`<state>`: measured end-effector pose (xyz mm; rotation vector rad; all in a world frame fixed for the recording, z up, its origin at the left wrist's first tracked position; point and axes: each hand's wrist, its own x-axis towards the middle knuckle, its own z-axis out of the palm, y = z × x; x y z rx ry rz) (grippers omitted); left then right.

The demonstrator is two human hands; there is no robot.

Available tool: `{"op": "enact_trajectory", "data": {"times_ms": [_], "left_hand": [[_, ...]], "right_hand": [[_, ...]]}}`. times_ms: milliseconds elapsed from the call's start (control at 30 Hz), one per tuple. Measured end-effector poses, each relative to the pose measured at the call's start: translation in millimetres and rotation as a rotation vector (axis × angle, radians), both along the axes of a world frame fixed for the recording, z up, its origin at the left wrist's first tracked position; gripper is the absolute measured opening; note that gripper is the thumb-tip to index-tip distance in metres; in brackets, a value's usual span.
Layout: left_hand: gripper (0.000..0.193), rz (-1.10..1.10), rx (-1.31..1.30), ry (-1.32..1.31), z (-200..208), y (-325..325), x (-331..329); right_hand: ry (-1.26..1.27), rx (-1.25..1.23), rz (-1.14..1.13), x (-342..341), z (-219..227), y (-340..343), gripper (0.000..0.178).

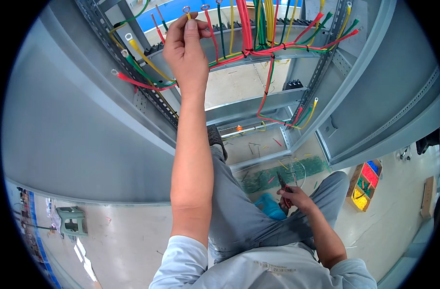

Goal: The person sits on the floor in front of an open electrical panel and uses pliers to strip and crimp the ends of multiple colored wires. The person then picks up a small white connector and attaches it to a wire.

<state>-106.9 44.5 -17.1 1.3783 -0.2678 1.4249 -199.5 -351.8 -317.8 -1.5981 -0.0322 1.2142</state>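
Raised to the upper left of the cabinet, my left hand [188, 45] pinches a yellow wire [189, 16] between thumb and finger, just below a ring terminal [186, 9]. Beside it stands a red wire [212, 36], also tipped with a ring terminal. Low down, over my lap, my right hand [297, 198] is closed around pliers [286, 188] with red handles and dark jaws pointing up and away. A bundle of red, green and yellow wires [249, 52], tied at intervals, runs across the grey cabinet frame.
Lugged cables [138, 48] stick out at the cabinet's left post, more at the right. A grey door panel [80, 125] stands at left. On the floor are a divided box [364, 185] of coloured pieces, a green stool [71, 220], a blue object [272, 207] and wire scraps.
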Motion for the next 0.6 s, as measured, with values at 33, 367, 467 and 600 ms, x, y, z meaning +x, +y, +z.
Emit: {"op": "enact_trajectory", "data": {"times_ms": [33,367,467,600], "left_hand": [[0.023,-0.001,-0.004,0.002,-0.1,-1.7,-0.4],[0.029,0.471,0.205,0.061,-17.2,-40.7,-35.3],[0.026,0.541,0.13,0.118,-15.1,-33.1,-58.0],[0.028,0.503,0.091,0.065,-16.7,-9.9,-56.5]], "right_hand": [[0.031,0.023,-0.008,-3.3,-7.7,-2.5,0.03],[-0.321,-0.046,0.003,4.7,8.8,8.5,0.037],[-0.487,-0.133,0.11,14.5,24.7,15.0,0.038],[-0.569,-0.018,0.114,22.3,57.3,37.0,0.038]]}}
